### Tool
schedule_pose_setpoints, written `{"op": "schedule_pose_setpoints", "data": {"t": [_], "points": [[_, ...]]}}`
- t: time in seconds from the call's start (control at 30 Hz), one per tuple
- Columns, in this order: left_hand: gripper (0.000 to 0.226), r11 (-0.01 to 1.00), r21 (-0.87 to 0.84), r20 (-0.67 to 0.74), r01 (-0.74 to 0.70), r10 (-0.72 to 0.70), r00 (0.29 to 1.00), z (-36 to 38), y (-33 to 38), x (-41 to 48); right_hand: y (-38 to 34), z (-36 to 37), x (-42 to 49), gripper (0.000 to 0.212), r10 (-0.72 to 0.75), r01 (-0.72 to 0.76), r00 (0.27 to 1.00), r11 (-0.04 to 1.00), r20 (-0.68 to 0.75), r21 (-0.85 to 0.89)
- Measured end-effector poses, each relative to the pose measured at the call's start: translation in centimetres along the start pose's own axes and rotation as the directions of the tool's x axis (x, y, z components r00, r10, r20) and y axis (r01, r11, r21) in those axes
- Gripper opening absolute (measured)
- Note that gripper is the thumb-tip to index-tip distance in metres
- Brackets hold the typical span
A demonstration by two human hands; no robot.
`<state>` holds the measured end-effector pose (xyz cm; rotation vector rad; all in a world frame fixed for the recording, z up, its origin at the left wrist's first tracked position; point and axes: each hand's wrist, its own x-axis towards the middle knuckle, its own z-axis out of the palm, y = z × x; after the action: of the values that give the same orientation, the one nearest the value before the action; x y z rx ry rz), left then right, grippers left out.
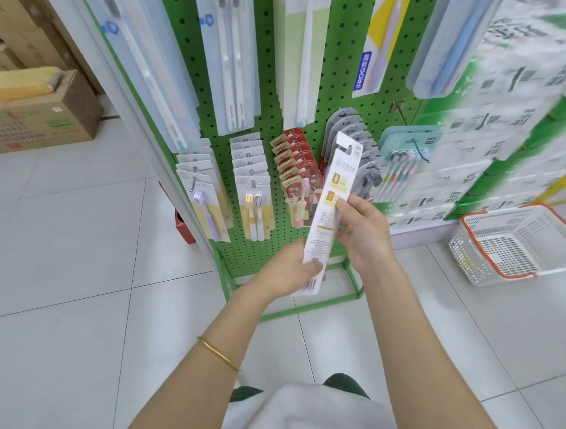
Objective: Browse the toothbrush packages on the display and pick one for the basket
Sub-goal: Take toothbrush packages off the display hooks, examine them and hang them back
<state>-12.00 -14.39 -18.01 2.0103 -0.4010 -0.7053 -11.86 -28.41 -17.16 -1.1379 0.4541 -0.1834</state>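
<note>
I hold a long white toothbrush package upright in front of the green pegboard display, its printed back towards me. My left hand grips its lower end near the barcode. My right hand holds its right edge at mid-height, thumb on the card. Several toothbrush packages hang on the board's hooks, among them red ones and grey ones. The white basket with a red rim stands on the floor to the right.
Cardboard boxes stand on the floor at the far left. Stacked tissue packs fill the shelf right of the board. A bare metal hook sticks out of the pegboard. White tiled floor lies around the green stand.
</note>
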Motion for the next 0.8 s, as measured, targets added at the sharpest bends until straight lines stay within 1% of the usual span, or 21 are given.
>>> {"op": "schedule_pose_setpoints", "data": {"t": [0.07,0.13,0.2,0.27,0.33,0.4,0.43,0.5,0.53,0.57,0.63,0.67,0.73,0.8], "points": [[0.026,0.999,-0.049,-0.055,0.0,-0.003,0.999,-0.3,0.2,-0.2,-0.1,-0.2,0.0,0.013,0.003,-0.001,0.999,0.999,0.046,-0.041],[0.02,0.986,-0.166,-0.106,-0.016,-0.001,0.994,-0.6,0.7,-0.3,-0.1,-0.2,-0.2,0.01,0.029,-0.021,0.995,0.997,0.094,-0.077],[0.02,0.967,-0.247,-0.201,-0.062,0.012,0.979,-1.3,1.5,0.0,0.1,-0.3,-0.4,0.009,0.063,-0.042,0.984,0.991,0.164,-0.129],[0.023,0.951,-0.285,-0.333,-0.119,0.018,0.943,-2.3,2.2,0.5,0.4,-0.2,-0.7,0.008,0.114,-0.066,0.962,0.979,0.25,-0.194],[0.019,0.938,-0.3,-0.455,-0.175,0.02,0.89,-3.5,2.8,0.8,0.7,-0.2,-0.9,0.008,0.158,-0.084,0.934,0.969,0.321,-0.233],[0.014,0.932,-0.293,-0.529,-0.214,0.028,0.848,-4.4,3.2,0.9,1.0,-0.1,-1.0,0.007,0.191,-0.107,0.909,0.966,0.37,-0.236],[0.013,0.925,-0.304,-0.545,-0.227,0.027,0.838,-4.7,3.3,0.8,1.1,0.0,-1.0,0.007,0.206,-0.121,0.897,0.966,0.392,-0.23],[0.016,0.896,-0.374,-0.534,-0.24,0.004,0.846,-5.1,3.0,0.5,1.4,0.1,-0.9,0.01,0.244,-0.164,0.863,0.964,0.443,-0.211],[0.019,0.876,-0.414,-0.513,-0.246,-0.002,0.858,-5.3,2.8,0.3,1.7,0.2,-0.8,0.019,0.265,-0.195,0.839,0.962,0.475,-0.192],[0.021,0.857,-0.448,-0.487,-0.255,0.005,0.873,-5.5,2.6,0.1,2.0,0.4,-0.7,0.035,0.281,-0.226,0.813,0.959,0.51,-0.168],[0.021,0.82,-0.504,-0.427,-0.27,0.035,0.904,-5.7,2.3,-0.2,2.8,0.8,-0.6,0.074,0.303,-0.292,0.742,0.949,0.598,-0.118],[0.021,0.803,-0.533,-0.394,-0.266,0.043,0.918,-5.8,2.3,-0.3,3.3,1.1,-0.7,0.082,0.296,-0.321,0.7,0.943,0.65,-0.085],[0.023,0.774,-0.585,-0.336,-0.242,0.04,0.941,-6.0,2.4,-0.5,4.1,1.7,-0.8,0.078,0.268,-0.357,0.65,0.934,0.711,-0.025],[0.027,0.749,-0.621,-0.315,-0.233,0.034,0.948,-6.3,2.3,-0.4,4.7,2.3,-0.8,0.075,0.248,-0.379,0.634,0.925,0.732,0.014]]}}
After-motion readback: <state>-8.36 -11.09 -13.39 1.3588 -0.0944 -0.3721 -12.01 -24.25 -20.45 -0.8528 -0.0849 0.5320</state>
